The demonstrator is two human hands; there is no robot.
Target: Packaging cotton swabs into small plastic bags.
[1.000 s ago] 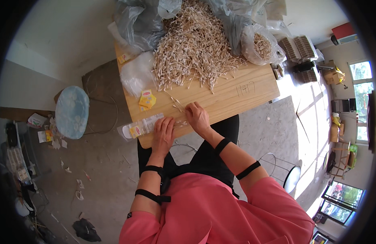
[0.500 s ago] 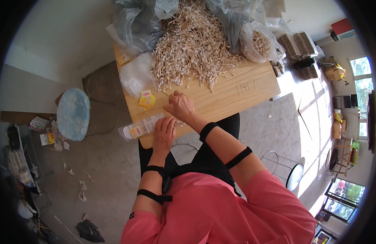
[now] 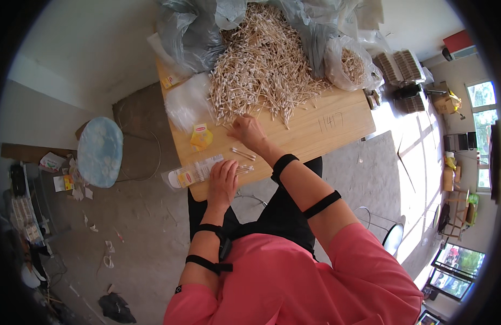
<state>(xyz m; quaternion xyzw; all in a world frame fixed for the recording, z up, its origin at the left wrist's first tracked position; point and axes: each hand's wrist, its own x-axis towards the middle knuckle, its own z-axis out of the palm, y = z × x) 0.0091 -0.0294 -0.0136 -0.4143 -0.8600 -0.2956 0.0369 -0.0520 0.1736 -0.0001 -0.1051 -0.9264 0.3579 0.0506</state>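
My left hand (image 3: pixel 223 180) lies over the right end of a clear plastic bag (image 3: pixel 209 164), which has a yellow label (image 3: pixel 186 176) and holds pale sticks. Its fingers curve down onto the bag, and cotton swab ends (image 3: pixel 245 169) stick out past them. My right hand (image 3: pixel 247 132) is at the near edge of a big heap of cotton swabs (image 3: pixel 266 65). Those fingers are bent together; what is between them is hidden. A few loose cotton swabs (image 3: pixel 243 154) lie on the wooden table (image 3: pixel 299 138) between my hands.
Yellow cards (image 3: pixel 200 137) and a stack of clear bags (image 3: pixel 188 103) lie along the table's left side. Grey plastic sheeting (image 3: pixel 193 40) flanks the heap, with a clear bag of swabs (image 3: pixel 350 65) to its right. A blue-covered stool (image 3: pixel 100 151) stands at left.
My right hand has moved away from the bag, up to the heap's edge. Loose swabs now show where it was. My left hand stays on the bag.
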